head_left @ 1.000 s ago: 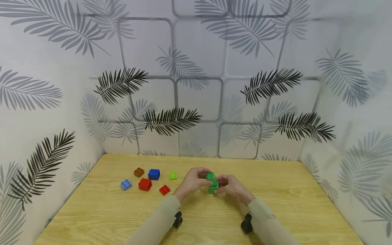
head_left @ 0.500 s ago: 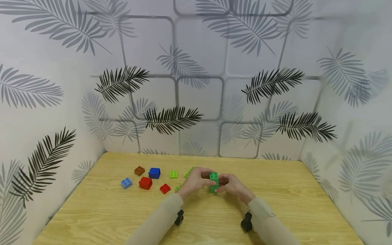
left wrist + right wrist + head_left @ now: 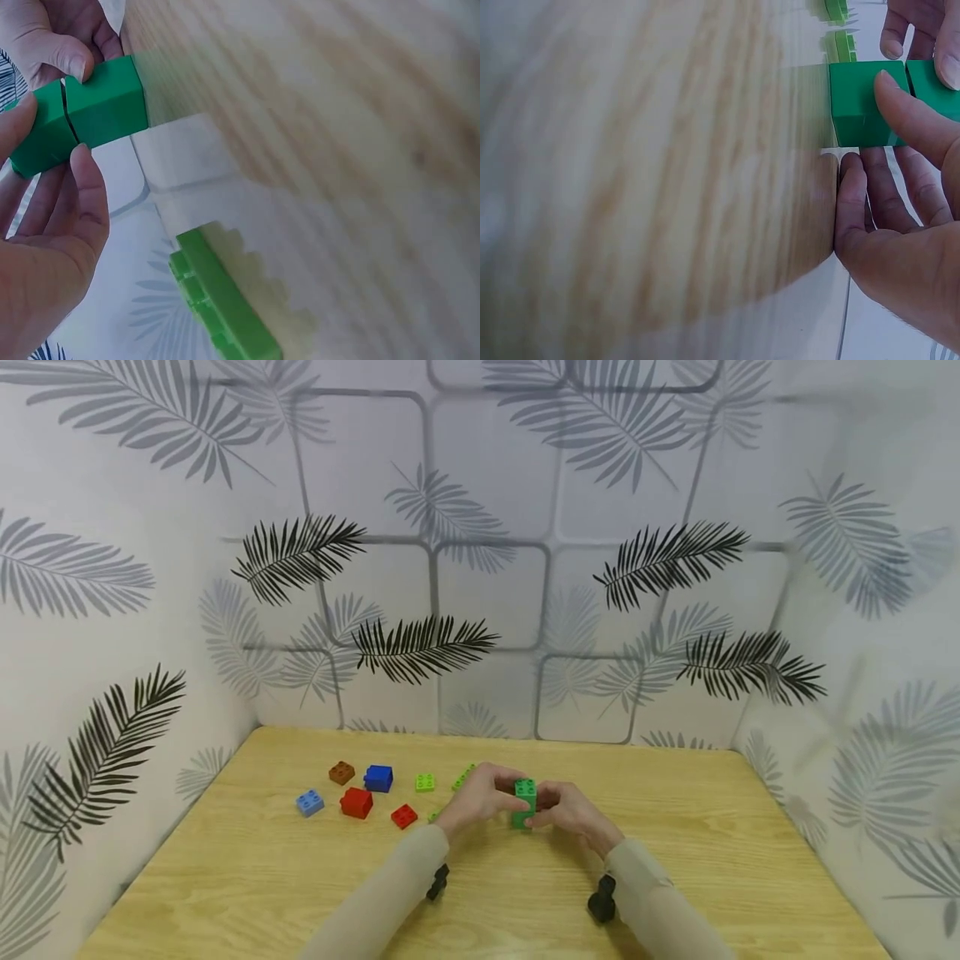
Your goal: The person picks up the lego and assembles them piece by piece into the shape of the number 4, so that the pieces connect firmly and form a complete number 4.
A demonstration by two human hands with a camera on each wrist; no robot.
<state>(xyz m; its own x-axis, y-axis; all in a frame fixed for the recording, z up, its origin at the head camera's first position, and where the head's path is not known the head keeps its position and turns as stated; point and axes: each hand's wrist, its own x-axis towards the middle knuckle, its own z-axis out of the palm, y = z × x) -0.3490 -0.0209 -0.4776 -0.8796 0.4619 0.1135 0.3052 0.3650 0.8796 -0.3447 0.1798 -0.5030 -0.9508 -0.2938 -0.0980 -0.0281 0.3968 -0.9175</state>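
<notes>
In the head view two green toy building blocks stand stacked, the upper block (image 3: 526, 792) lined up over the lower block (image 3: 522, 821). My left hand (image 3: 483, 795) grips the upper block from the left, thumb across its near side. From the right, my right hand (image 3: 573, 812) pinches the lower block (image 3: 862, 105), which stands on the table. A thin dark seam runs between the upper block (image 3: 45, 131) and the lower one in the left wrist view. The studs on top of the upper block face up in the head view.
Left of my hands on the wooden table (image 3: 300, 877) lie a red block (image 3: 356, 803), blue block (image 3: 378, 778), brown brick (image 3: 342, 772), light blue brick (image 3: 310, 802), flat red brick (image 3: 404, 816) and lime brick (image 3: 425, 782). A long lime brick (image 3: 225, 300) lies beside my left hand.
The upper green block was tilted and turned on the lower one; it now sits straight and square above it. My left hand has shifted slightly right, uncovering lime bricks behind it.
</notes>
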